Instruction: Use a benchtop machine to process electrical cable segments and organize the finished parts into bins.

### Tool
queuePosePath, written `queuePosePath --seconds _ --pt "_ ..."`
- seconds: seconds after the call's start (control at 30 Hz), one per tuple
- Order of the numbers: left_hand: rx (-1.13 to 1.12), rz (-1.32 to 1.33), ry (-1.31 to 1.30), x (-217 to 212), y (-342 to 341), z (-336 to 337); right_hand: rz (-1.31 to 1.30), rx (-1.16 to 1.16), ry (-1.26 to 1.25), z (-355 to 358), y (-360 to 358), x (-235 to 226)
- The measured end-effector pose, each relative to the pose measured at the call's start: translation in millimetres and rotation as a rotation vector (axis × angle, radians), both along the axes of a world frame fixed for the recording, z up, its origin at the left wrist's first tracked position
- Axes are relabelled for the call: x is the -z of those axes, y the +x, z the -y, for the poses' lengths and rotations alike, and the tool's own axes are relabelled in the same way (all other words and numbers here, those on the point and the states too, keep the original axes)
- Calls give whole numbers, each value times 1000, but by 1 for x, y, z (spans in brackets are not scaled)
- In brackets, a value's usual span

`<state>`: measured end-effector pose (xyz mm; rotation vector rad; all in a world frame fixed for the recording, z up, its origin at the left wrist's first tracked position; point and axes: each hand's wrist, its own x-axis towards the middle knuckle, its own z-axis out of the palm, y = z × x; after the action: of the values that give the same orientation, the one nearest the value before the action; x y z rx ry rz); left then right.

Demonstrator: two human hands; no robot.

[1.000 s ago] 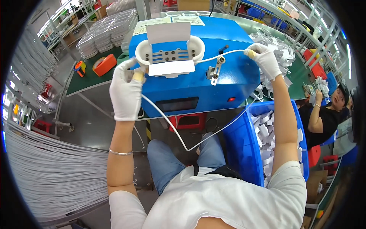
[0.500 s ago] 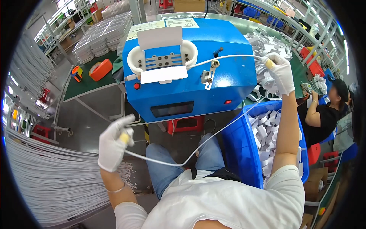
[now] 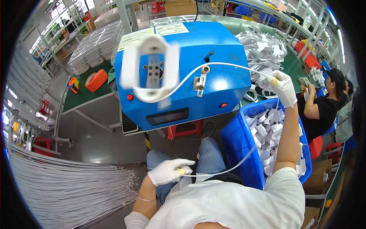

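A blue winding machine stands on the bench in front of me. Its white winding head is blurred by motion, with a white cable running from it past the metal guide. At the right, my right hand, white-gloved with a yellow thumb cover, pinches that cable above the blue bin. The cable sags below it across my lap to my left hand. That gloved hand has its thumb against the cable and its index finger stretched out.
The blue bin holds white card pieces. Coiled white cables lie heaped right of the machine, long cables hang at the left. An orange tape dispenser sits on the green bench. A co-worker works at the far right.
The winding head has turned from lying sideways to upright and blurs. My left hand has moved right and down to my lap with the cable. My right hand has dropped slightly.
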<state>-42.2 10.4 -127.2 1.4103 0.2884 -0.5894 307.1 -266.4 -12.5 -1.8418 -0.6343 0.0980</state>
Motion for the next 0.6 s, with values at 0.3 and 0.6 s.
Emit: queuePosePath --seconds 0.3,0.6 --pt "90 102 23 50 14 33 -143 -32 29 -8 -10 2" --pt "-1 67 109 66 8 29 -247 -125 76 -35 -28 -3"
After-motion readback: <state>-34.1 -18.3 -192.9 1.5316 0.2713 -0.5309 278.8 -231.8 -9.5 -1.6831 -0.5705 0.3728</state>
